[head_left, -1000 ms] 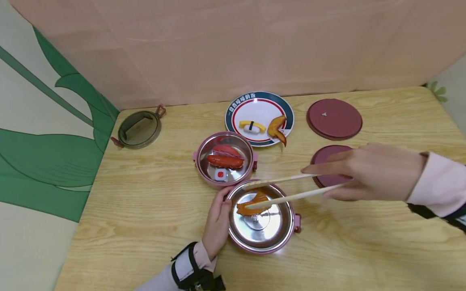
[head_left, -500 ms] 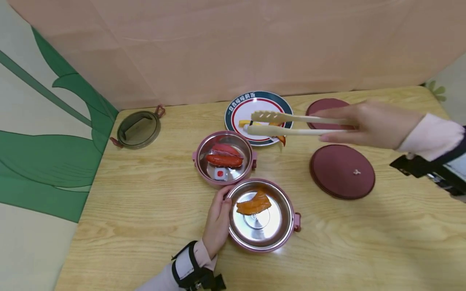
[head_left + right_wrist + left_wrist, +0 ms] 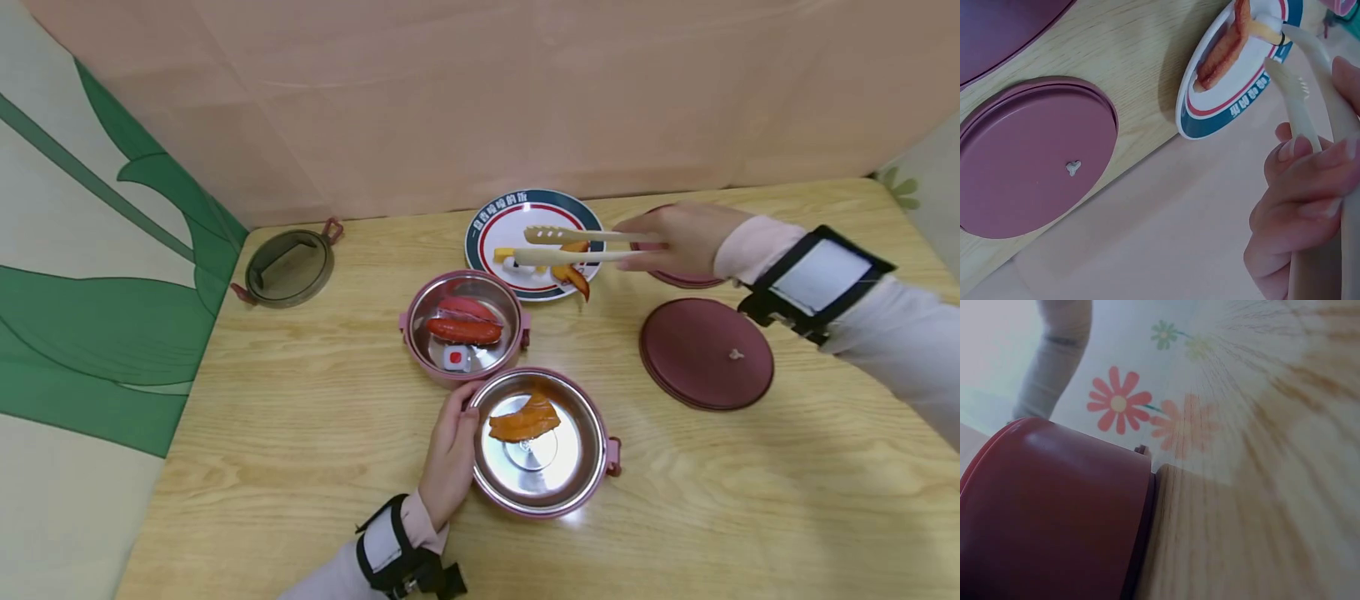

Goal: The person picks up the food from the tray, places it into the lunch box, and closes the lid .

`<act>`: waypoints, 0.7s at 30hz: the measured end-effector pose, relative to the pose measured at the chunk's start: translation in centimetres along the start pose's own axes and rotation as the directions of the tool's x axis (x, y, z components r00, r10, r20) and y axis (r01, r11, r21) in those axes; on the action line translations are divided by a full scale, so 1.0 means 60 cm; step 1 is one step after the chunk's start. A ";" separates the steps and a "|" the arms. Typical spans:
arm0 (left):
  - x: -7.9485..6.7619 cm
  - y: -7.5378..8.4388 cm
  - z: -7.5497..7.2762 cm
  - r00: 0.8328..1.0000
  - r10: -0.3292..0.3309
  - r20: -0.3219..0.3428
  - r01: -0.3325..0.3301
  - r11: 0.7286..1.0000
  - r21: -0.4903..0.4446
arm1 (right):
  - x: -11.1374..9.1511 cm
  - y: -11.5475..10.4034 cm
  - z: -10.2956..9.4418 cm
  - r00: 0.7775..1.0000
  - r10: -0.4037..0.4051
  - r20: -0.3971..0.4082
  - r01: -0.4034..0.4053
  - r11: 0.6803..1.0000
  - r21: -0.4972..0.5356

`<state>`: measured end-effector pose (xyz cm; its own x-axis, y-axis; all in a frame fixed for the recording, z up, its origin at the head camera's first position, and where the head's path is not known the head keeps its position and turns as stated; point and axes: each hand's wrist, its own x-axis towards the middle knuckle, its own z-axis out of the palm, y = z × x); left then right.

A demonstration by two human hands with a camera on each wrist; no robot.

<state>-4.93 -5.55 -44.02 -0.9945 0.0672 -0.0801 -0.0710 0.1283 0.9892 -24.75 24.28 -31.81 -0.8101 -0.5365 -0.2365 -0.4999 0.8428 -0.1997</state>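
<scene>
My right hand (image 3: 678,235) holds cream tongs (image 3: 581,257) over the blue-rimmed plate (image 3: 491,212). The tongs' tips stand apart above a piece of egg sushi (image 3: 517,262); a toy chicken wing (image 3: 576,282) lies beside it, partly covered by the tongs. In the right wrist view, the fingers curl round the tongs' arms. My left hand (image 3: 448,454) grips the left side of a pink steel-lined bowl (image 3: 570,487). An orange fillet-like piece (image 3: 525,419) lies inside. In the left wrist view only the reddish wall of a bowl (image 3: 1054,506) shows, without the hand.
A smaller pink bowl (image 3: 412,346) behind holds red sausage-like pieces (image 3: 465,330) and a small white piece with a red centre (image 3: 456,358). Two maroon lids (image 3: 701,354) (image 3: 1029,181) lie at right. A greenish translucent lid (image 3: 292,271) lies far left. A cloth wall (image 3: 525,100) stands behind.
The right hand has carried the tongs from above the front bowl back and up to the plate, leaving the orange piece in the bowl. The left hand stays on the bowl.
</scene>
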 end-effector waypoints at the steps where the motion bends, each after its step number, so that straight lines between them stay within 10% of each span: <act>1: 0.000 0.000 0.000 1.000 -0.001 0.001 0.001 1.000 -0.001 | 0.002 -0.001 0.000 1.000 0.002 0.007 -0.002 1.000 0.000; 21: 0.001 0.000 -0.001 1.000 0.006 0.001 -0.006 1.000 0.009 | 0.021 -0.007 0.006 0.999 -0.022 0.032 0.024 0.998 -0.056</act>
<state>-4.97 -5.62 -44.02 -0.9948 0.0695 -0.0741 -0.0641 0.1366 0.9886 -25.45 23.26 -32.37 -0.7885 -0.5562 -0.2623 -0.5354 0.8308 -0.1522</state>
